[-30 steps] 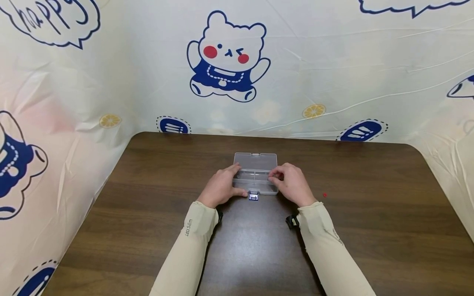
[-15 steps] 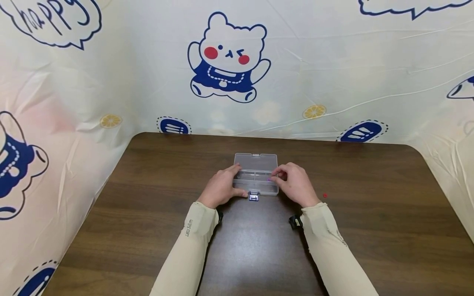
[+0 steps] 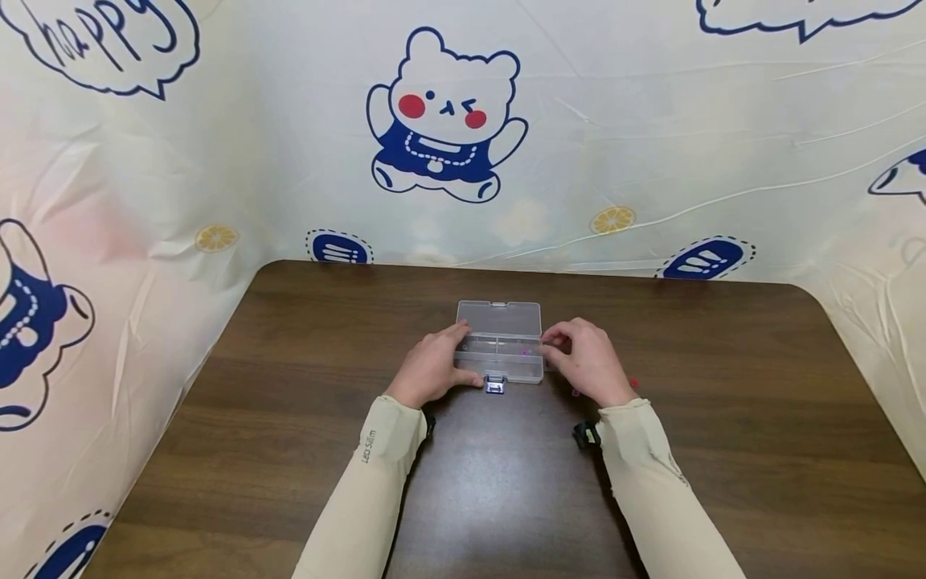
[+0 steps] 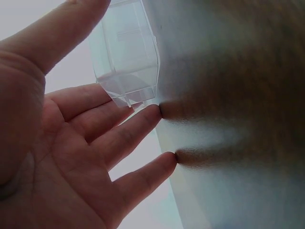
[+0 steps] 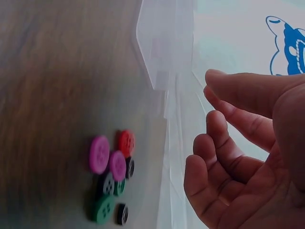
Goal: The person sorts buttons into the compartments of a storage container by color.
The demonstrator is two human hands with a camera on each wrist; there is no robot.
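A clear plastic compartment box [image 3: 499, 367] stands on the table with its lid [image 3: 499, 318] raised at the back. My left hand [image 3: 436, 366] holds the box's left end, thumb at the front and fingers toward the back; in the left wrist view two fingertips [image 4: 155, 110] touch the tabletop. One small purple button [image 3: 524, 352] lies in the right rear compartment. Just off the box's right edge is my right hand [image 3: 587, 362], fingers loosely bent, with nothing visible between thumb and forefinger. Several red, purple [image 5: 99, 154], green [image 5: 104, 209] and black buttons lie on the table near it.
The brown wooden table [image 3: 289, 450] ends at a printed curtain [image 3: 564, 121] behind and at the sides. A red button [image 3: 633, 383] shows beside the right wrist. At the box's front centre sits a shiny latch [image 3: 495, 385].
My right hand has drawn back to the right from over the box. A purple button now shows in the compartment where its fingers were. The left hand has stayed in place.
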